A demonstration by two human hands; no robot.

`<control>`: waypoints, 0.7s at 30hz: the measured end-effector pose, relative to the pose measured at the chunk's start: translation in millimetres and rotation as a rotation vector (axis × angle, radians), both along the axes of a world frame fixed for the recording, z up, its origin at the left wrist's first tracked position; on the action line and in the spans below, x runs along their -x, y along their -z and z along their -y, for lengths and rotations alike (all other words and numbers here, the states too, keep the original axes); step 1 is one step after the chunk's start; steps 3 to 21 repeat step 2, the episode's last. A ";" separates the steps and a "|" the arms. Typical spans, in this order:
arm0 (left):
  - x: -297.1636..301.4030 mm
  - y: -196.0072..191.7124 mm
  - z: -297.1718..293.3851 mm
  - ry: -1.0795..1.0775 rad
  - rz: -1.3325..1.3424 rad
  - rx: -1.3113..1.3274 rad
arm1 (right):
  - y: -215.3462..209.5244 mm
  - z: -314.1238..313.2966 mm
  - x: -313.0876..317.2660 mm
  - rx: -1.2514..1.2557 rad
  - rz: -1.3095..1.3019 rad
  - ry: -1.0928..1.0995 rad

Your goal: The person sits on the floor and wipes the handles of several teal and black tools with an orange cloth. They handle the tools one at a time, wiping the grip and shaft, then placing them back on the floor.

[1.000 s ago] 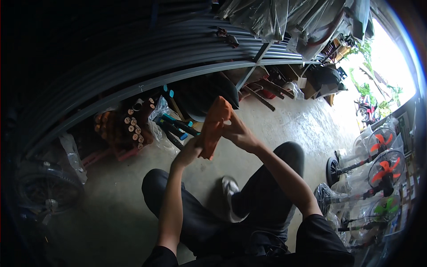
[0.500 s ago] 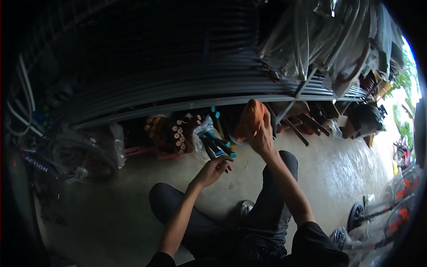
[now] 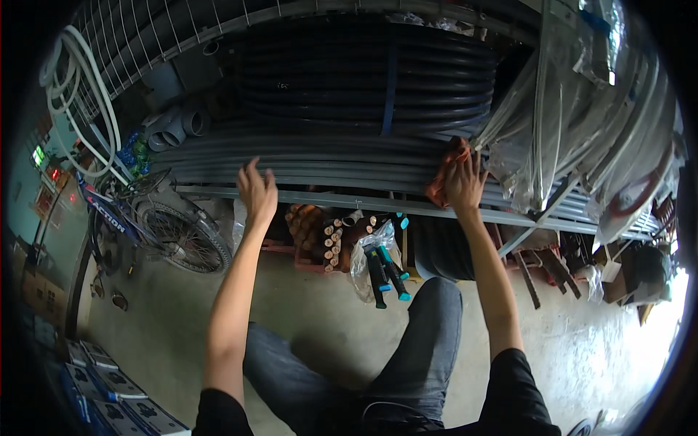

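Your right hand (image 3: pixel 464 182) has risen, now pressing the orange cloth (image 3: pixel 445 174) flat against the grey pipes (image 3: pixel 327 156) beneath it. Your left hand (image 3: pixel 256 190), fingers spread and empty, steadies nearby; wiping apparently begins.

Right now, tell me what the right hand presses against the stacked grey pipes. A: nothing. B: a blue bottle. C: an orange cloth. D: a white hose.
C: the right hand lies flat on an orange cloth against the grey pipes.
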State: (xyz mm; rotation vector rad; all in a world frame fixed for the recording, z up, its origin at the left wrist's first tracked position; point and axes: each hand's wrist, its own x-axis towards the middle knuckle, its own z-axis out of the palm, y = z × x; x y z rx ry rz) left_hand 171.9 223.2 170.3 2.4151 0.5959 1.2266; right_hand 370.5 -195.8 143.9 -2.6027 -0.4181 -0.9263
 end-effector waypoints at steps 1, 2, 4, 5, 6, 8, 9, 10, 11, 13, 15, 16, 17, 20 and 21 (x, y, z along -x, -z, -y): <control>-23.3 7.7 -0.8 -0.081 -0.107 0.025 | 8.8 -8.2 -3.4 0.088 0.041 0.010; -46.8 11.8 3.4 -0.162 -0.213 0.047 | 20.0 -19.9 -9.2 0.170 0.085 0.020; -46.8 11.8 3.4 -0.162 -0.213 0.047 | 20.0 -19.9 -9.2 0.170 0.085 0.020; -46.8 11.8 3.4 -0.162 -0.213 0.047 | 20.0 -19.9 -9.2 0.170 0.085 0.020; -46.8 11.8 3.4 -0.162 -0.213 0.047 | 20.0 -19.9 -9.2 0.170 0.085 0.020; -46.8 11.8 3.4 -0.162 -0.213 0.047 | 20.0 -19.9 -9.2 0.170 0.085 0.020; -46.8 11.8 3.4 -0.162 -0.213 0.047 | 20.0 -19.9 -9.2 0.170 0.085 0.020; -46.8 11.8 3.4 -0.162 -0.213 0.047 | 20.0 -19.9 -9.2 0.170 0.085 0.020; -46.8 11.8 3.4 -0.162 -0.213 0.047 | 20.0 -19.9 -9.2 0.170 0.085 0.020; -46.8 11.8 3.4 -0.162 -0.213 0.047 | 20.0 -19.9 -9.2 0.170 0.085 0.020; -46.8 11.8 3.4 -0.162 -0.213 0.047 | 20.0 -19.9 -9.2 0.170 0.085 0.020; -46.8 11.8 3.4 -0.162 -0.213 0.047 | 20.0 -19.9 -9.2 0.170 0.085 0.020; -46.8 11.8 3.4 -0.162 -0.213 0.047 | 20.0 -19.9 -9.2 0.170 0.085 0.020; -46.8 11.8 3.4 -0.162 -0.213 0.047 | 20.0 -19.9 -9.2 0.170 0.085 0.020; -46.8 11.8 3.4 -0.162 -0.213 0.047 | 20.0 -19.9 -9.2 0.170 0.085 0.020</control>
